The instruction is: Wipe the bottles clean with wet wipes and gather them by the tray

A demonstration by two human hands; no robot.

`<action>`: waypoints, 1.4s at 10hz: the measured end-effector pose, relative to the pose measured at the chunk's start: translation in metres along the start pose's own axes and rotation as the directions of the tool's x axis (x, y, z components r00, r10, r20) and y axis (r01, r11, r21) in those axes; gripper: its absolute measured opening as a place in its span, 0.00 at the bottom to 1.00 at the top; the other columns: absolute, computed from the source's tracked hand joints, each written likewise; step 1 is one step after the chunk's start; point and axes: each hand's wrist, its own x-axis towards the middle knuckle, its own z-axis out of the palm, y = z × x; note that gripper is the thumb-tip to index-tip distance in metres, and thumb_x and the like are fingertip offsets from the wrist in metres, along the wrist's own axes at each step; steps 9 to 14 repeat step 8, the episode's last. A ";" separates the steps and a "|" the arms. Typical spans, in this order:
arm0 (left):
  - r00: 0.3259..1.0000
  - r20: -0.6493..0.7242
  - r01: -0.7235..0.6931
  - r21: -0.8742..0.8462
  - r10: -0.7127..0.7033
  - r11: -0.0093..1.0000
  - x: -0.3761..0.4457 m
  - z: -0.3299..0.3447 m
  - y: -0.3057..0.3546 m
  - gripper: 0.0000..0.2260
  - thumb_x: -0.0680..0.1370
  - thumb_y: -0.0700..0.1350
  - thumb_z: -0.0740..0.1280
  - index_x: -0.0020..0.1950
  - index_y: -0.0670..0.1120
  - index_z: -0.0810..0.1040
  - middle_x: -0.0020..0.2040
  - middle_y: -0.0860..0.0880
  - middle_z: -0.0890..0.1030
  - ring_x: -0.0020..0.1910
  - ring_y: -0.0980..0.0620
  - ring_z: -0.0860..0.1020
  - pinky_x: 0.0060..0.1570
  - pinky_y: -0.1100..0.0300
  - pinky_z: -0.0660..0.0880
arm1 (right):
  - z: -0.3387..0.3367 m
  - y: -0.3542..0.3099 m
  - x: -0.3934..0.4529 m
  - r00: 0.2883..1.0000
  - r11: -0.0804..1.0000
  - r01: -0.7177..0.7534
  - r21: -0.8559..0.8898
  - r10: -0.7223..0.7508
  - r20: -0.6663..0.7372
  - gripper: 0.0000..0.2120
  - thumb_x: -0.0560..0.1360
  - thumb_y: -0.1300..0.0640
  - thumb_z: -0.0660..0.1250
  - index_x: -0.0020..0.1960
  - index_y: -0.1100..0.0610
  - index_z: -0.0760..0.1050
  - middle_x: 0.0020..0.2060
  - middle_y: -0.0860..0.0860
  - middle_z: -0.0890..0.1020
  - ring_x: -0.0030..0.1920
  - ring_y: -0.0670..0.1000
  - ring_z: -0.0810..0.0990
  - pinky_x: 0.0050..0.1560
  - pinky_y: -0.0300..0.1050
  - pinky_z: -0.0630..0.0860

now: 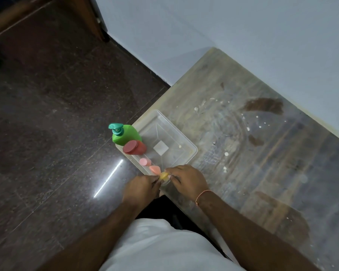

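both hands' fingers (174, 178) pinch yellow bottle (163, 176)

Open tabletop (252, 153) from twelve to three o'clock of tray (186, 153); bottles (134, 147) lined along tray's nine o'clock side, blocking there.

Dim, bluish indoor light. A bright white streak of glare lies on the polished floor (109, 178), the mirror of an overhead tube. The surface (262, 153) shines softly and looks hazy. Wide-angle bending curves the wall (243, 26) and edges. Both hands are slightly soft; the far corners fall dark.
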 end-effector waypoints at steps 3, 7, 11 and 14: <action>1.000 0.007 0.013 0.042 -0.014 0.999 -0.002 -0.008 0.003 0.19 0.82 0.67 0.61 0.52 0.57 0.87 0.44 0.55 0.87 0.47 0.51 0.85 0.39 0.59 0.73 | -0.003 0.001 -0.001 0.999 0.999 0.021 -0.046 -0.019 0.041 0.19 0.84 0.48 0.65 0.74 0.45 0.77 0.62 0.48 0.85 0.60 0.55 0.80 0.55 0.54 0.81; 0.955 -0.106 -0.254 0.195 0.278 0.947 -0.011 -0.010 0.051 0.27 0.82 0.67 0.58 0.30 0.52 0.72 0.25 0.55 0.71 0.27 0.54 0.74 0.25 0.61 0.61 | -0.021 0.026 -0.063 0.997 0.997 -0.071 -0.017 0.070 -0.034 0.26 0.83 0.52 0.63 0.81 0.51 0.68 0.74 0.48 0.77 0.73 0.53 0.70 0.66 0.52 0.77; 0.902 -0.099 -0.403 0.155 0.420 0.902 -0.007 0.010 0.088 0.23 0.83 0.66 0.56 0.40 0.54 0.81 0.35 0.55 0.81 0.34 0.54 0.79 0.32 0.55 0.74 | -0.027 0.043 -0.095 0.980 0.991 -0.133 -0.012 0.130 -0.151 0.25 0.84 0.50 0.62 0.80 0.52 0.69 0.76 0.48 0.74 0.76 0.52 0.69 0.69 0.52 0.77; 0.902 -0.099 -0.403 0.155 0.420 0.902 -0.007 0.010 0.088 0.23 0.83 0.66 0.56 0.40 0.54 0.81 0.35 0.55 0.81 0.34 0.54 0.79 0.32 0.55 0.74 | -0.027 0.043 -0.095 0.980 0.991 -0.133 -0.012 0.130 -0.151 0.25 0.84 0.50 0.62 0.80 0.52 0.69 0.76 0.48 0.74 0.76 0.52 0.69 0.69 0.52 0.77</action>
